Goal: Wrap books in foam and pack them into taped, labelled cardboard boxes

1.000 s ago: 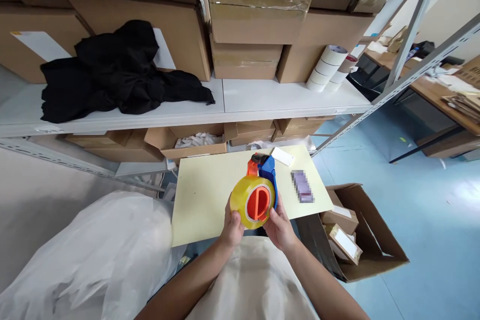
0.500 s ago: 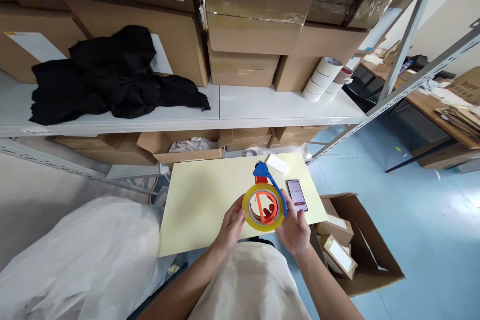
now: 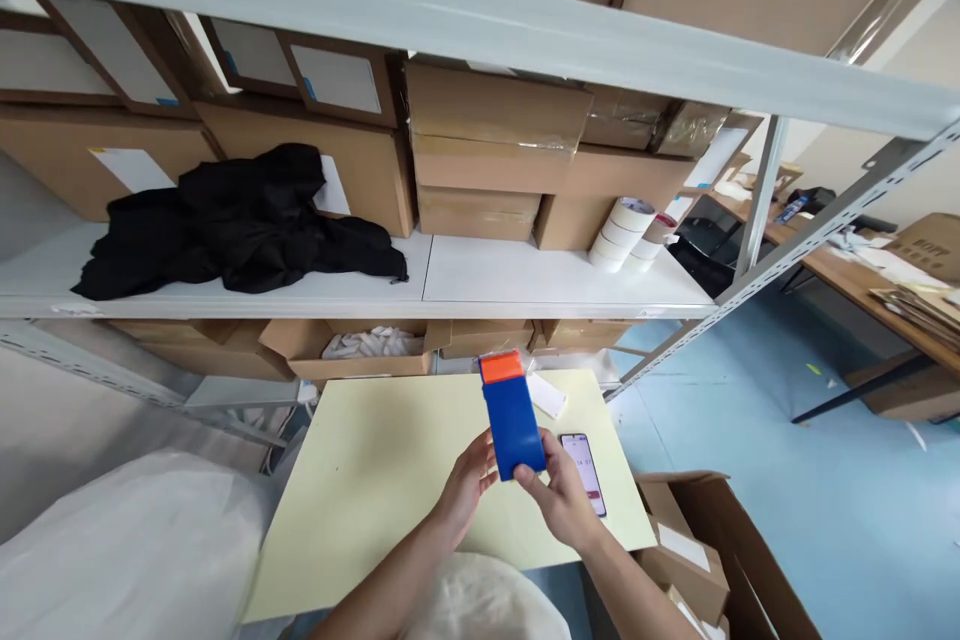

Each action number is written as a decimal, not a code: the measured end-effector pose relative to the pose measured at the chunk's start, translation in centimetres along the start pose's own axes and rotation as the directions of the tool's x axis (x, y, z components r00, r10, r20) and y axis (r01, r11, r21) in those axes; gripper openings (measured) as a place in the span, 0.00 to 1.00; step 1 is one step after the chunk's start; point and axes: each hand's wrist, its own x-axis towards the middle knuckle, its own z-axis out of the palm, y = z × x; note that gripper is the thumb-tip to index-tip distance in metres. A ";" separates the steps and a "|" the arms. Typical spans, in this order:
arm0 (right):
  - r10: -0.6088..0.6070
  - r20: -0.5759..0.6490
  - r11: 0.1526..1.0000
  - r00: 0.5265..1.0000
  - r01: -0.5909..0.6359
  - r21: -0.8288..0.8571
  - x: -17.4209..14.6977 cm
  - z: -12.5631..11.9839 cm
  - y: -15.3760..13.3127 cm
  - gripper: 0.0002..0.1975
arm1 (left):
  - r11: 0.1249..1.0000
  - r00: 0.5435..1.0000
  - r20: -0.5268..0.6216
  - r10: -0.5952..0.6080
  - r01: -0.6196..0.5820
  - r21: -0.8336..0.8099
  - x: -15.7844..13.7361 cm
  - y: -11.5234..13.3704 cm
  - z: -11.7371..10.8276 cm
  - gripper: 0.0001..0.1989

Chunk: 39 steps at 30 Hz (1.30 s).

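A tape dispenser (image 3: 514, 420) is held upright over the pale yellow table (image 3: 360, 480), its broad blue face and orange top edge towards me. My right hand (image 3: 562, 495) grips its lower right side, thumb lying across the blue face. On the other side, the curled fingers of my left hand (image 3: 465, 485) close on its lower left edge, fingertips partly hidden. The tape roll is out of sight behind the blue face. Just right of my right hand lies a phone (image 3: 583, 472) with a lit screen. Behind the dispenser is a small white box (image 3: 546, 395).
A grey shelf (image 3: 480, 280) beyond the table carries cartons (image 3: 480, 160), black cloth (image 3: 247, 220) and stacked tape rolls (image 3: 621, 235). An open carton (image 3: 735, 540) with small boxes stands at lower right. White plastic sheeting (image 3: 142, 550) bulges at lower left.
The tape dispenser has been turned, so its blue face now shows instead of the yellow roll's side. My right thumb has come onto it. The view has tilted up.
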 end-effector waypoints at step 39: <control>-0.348 -0.002 0.380 0.937 0.139 -0.914 5.4 -1.9 3.7 0.20 | 0.304 0.983 -0.125 0.134 0.079 0.949 -4.8 -3.0 -17.0 0.19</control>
